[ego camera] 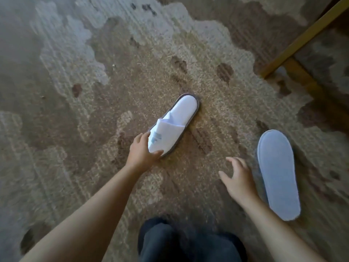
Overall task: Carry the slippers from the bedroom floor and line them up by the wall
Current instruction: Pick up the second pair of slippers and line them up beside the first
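Slippers on the carpet, pickup beginning.
Upright slipper (174, 122) lies mid-carpet (75, 129); my left hand (142, 150) cups its toe, fingers not yet closed. Right hand (237, 176), fingers spread and empty, nears the overturned slipper (277, 173) right of it; I should pinch each firmly.

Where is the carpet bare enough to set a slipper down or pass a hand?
Bare carpet spreads left of the upright slipper and beyond its heel. Tighter: the strip between the right hand and the overturned slipper, and near the wooden frame.
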{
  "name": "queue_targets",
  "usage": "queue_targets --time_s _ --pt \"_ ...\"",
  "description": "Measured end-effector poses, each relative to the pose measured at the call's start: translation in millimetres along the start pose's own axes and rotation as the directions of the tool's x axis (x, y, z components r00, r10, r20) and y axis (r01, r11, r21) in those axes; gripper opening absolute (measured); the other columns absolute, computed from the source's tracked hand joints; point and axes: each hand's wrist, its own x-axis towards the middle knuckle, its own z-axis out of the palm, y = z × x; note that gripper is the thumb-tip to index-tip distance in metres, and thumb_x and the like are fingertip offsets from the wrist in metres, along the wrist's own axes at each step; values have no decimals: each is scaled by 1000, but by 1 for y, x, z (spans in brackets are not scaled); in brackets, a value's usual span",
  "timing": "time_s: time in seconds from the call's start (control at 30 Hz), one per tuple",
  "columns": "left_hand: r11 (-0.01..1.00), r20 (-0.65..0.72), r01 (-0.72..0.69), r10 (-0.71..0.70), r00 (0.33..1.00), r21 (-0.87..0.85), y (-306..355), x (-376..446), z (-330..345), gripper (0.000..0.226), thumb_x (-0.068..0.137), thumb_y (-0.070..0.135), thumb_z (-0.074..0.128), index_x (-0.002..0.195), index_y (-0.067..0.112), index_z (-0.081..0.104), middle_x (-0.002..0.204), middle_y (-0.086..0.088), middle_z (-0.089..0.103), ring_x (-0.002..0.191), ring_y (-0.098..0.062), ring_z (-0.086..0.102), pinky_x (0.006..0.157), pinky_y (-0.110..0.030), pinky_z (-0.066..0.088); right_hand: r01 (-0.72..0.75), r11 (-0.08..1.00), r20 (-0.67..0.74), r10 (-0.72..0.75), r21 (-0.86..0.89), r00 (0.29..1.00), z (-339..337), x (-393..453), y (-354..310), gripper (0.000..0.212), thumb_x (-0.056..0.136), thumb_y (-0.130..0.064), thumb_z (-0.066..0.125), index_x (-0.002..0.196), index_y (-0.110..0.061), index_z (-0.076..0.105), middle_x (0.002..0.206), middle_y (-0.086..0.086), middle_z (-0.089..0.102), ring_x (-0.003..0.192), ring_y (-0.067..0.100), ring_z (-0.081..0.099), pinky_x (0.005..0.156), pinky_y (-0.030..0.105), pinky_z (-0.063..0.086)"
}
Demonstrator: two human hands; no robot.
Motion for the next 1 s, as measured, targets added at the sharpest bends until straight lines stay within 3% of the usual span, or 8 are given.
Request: queue_targets --time_s 0.17,0.3,0.37,0.47,0.57,0.67,0.77,1.0 --pt "993 -62 105 -102 993 50 -46 82 69 96 67 42 71 140 17 13 152 -15 15 139 -33 12 111 -50 20 -35 991 55 42 -127 998 79 65 53 58 84 -25 57 135 -14 32 151 8 19 137 25 23 110 35 25" --pt "987 -183 148 -135 974 59 -55 97 83 106 58 49 75 138 14 16 144 -18 27 130 -38 25 102 -54 29 -1 974 48 12 -228 999 97 76 69 59 83 -28 57 135 -17 33 152 5 17 138 25 16 110 37 23" --pt "988 -173 151 -144 974 33 -54 91 81 95 56 47 77 129 8 31 131 -20 44 119 -38 40 92 -49 39 10 980 91 9 -201 996 90 74 68 58 84 -25 57 136 -15 33 152 5 18 139 24 16 112 36 21" --pt "988 -134 69 -89 987 -141 -46 73 82 55 59 37 78 94 13 43 92 -8 56 81 -27 53 52 -32 39 13 992 51 -7 -127 999 74 71 66 55 83 -19 58 133 -10 37 148 11 26 137 25 24 111 35 23" --pt "962 -115 -55 25 993 -267 -32 55 95 45 62 32 78 82 15 42 74 4 50 65 -12 48 46 -27 34 -17 996 -107 7 -91 994 51 61 75 54 82 -18 60 131 -11 39 148 13 25 136 27 24 110 39 25" --pt "957 -44 -127 120 992 -259 -6 42 115 44 63 32 77 84 14 42 72 11 47 65 -6 47 47 -28 35 -148 981 -268 110 -126 957 25 50 106 62 81 -23 62 134 -10 33 149 16 21 136 31 18 110 42 21" --pt "954 18 -181 191 982 -241 25 34 138 42 67 34 73 86 13 42 77 5 49 69 -16 50 49 -30 38 -349 935 -358 304 -67 883 4 42 150 73 79 -26 65 137 -9 24 150 19 17 137 35 16 111 46 20" --pt "950 81 -289 299 951 -119 56 15 172 42 68 37 71 79 15 38 73 4 47 69 -22 48 46 -29 31 -538 827 -247 562 164 789 -4 36 218 94 73 -28 71 141 -7 9 149 19 25 134 37 28 108 49 28"
